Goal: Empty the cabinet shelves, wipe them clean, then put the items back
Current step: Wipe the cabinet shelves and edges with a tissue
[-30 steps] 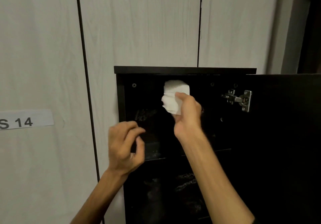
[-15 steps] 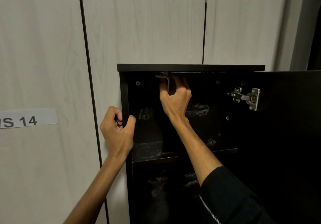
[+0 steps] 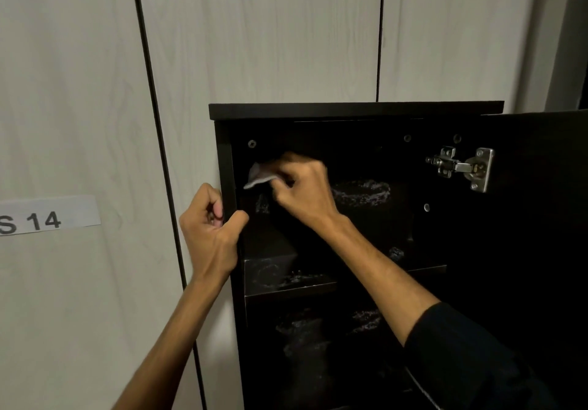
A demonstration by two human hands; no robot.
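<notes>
A black cabinet (image 3: 356,111) stands open against a pale wood-grain wall. My right hand (image 3: 302,191) reaches into its top compartment and holds a white cloth (image 3: 259,174) against the inner left side, high up. My left hand (image 3: 211,229) grips the cabinet's left front edge (image 3: 226,167), fingers curled round it. The upper shelf (image 3: 286,277) shows pale smear marks. The dark compartment below it holds dim shapes that I cannot make out.
The cabinet door (image 3: 537,218) hangs open on the right, with a metal hinge (image 3: 461,167) at its top. A label reading "S 14" (image 3: 47,217) is stuck on the wall panel to the left.
My right hand went from the compartment's middle up to under the top panel, then down-left to the inner left side with the cloth. My left hand took hold of the cabinet's left edge.
</notes>
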